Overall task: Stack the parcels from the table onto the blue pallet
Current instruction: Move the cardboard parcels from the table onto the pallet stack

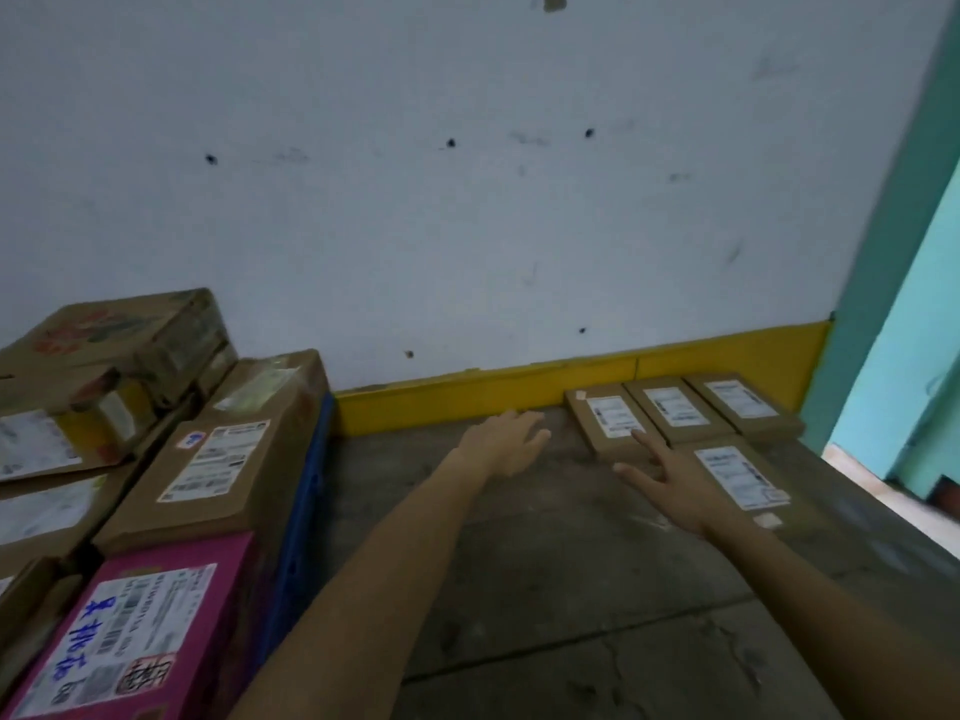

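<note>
Several flat brown parcels with white labels lie on the grey table (545,589) at its far right: a row of three (610,423) (675,410) (740,402) and a fourth nearer parcel (743,478). My left hand (506,441) hovers open over the table, left of the row. My right hand (675,478) is spread open, fingertips at the near edge of the leftmost parcel, partly covering the fourth. The blue pallet (306,491) shows as an edge at the left, stacked with a brown box (218,470), a pink box (135,631) and other cartons.
A white wall with a yellow strip (467,394) closes the table's far side. A teal wall (904,304) stands at the right, with floor below the table's right edge. A printed carton (114,340) tops the pallet's far stack.
</note>
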The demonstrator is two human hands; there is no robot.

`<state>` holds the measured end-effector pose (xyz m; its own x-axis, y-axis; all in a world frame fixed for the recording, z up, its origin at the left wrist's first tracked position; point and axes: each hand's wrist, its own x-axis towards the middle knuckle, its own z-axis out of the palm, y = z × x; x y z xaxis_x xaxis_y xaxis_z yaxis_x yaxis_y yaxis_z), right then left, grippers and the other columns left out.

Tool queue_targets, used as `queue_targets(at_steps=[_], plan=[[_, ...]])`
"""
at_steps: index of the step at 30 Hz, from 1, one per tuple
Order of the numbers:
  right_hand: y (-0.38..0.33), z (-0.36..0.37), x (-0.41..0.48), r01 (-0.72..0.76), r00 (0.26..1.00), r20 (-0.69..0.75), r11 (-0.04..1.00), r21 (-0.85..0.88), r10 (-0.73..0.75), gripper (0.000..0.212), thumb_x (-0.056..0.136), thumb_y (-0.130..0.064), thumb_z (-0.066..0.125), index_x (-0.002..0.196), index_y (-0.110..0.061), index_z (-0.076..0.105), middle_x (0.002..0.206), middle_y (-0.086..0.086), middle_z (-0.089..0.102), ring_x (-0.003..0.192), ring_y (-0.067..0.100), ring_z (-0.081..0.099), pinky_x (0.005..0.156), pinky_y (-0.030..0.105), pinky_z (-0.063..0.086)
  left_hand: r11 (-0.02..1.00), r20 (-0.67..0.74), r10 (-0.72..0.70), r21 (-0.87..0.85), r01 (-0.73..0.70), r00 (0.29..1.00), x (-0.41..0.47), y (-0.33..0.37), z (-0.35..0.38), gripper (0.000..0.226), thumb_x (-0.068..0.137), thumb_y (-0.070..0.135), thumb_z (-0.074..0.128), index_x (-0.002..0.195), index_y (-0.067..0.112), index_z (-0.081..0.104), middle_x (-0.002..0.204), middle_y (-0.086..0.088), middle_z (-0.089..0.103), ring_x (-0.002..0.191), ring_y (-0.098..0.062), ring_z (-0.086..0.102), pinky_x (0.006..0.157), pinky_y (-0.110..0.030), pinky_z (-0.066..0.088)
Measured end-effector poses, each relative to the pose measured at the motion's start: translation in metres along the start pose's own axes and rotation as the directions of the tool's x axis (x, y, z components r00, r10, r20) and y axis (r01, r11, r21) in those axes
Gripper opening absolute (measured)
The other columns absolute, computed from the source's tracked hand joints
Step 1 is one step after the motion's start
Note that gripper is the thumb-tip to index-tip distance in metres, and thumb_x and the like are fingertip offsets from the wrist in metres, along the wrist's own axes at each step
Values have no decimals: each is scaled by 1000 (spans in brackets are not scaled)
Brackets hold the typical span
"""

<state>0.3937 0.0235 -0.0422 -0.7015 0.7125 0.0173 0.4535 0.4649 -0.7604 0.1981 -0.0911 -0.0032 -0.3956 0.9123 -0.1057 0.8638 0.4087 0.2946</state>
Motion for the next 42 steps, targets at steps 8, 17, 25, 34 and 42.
queue_targets(at_steps=[8,17,25,34,42], plan=[[79,-45,26,-141,990,-30,990,-16,141,68,88,-44,57,145,-21,28,149,9,34,135,27,34,109,40,30,999,42,-35,-40,37,998,80,34,54,47,100,39,28,142,18,34,148,-10,37,134,-27,36,110,-45,30],[176,-86,86,-334,942,-57,939,-87,330,67,89,-42,56,145,-21,28,146,13,40,130,31,42,107,46,36,978,71,-27,-205,41,997,183,75,121,50,98,33,39,145,22,28,152,-7,30,137,-25,33,112,-40,29],[237,-96,75,-445,881,11,836,-320,473,67,90,-53,47,146,-29,20,150,12,21,138,33,23,112,43,29,951,246,26,-306,53,969,234,154,200,49,96,43,38,143,38,23,151,-7,22,133,-30,34,106,-44,34],[265,-87,71,-385,908,73,889,-250,413,70,93,-52,40,148,-36,0,156,7,0,143,26,9,114,41,22,940,174,-123,-294,171,977,268,166,210,50,98,40,34,146,30,21,155,-10,3,140,-37,14,111,-48,25],[271,-98,65,-353,923,93,916,-190,374,67,94,-45,44,148,-33,6,156,5,5,143,23,13,116,40,23,877,164,-142,-438,200,976,268,165,228,61,94,41,48,147,32,20,158,-5,0,144,-34,-2,115,-49,15]])
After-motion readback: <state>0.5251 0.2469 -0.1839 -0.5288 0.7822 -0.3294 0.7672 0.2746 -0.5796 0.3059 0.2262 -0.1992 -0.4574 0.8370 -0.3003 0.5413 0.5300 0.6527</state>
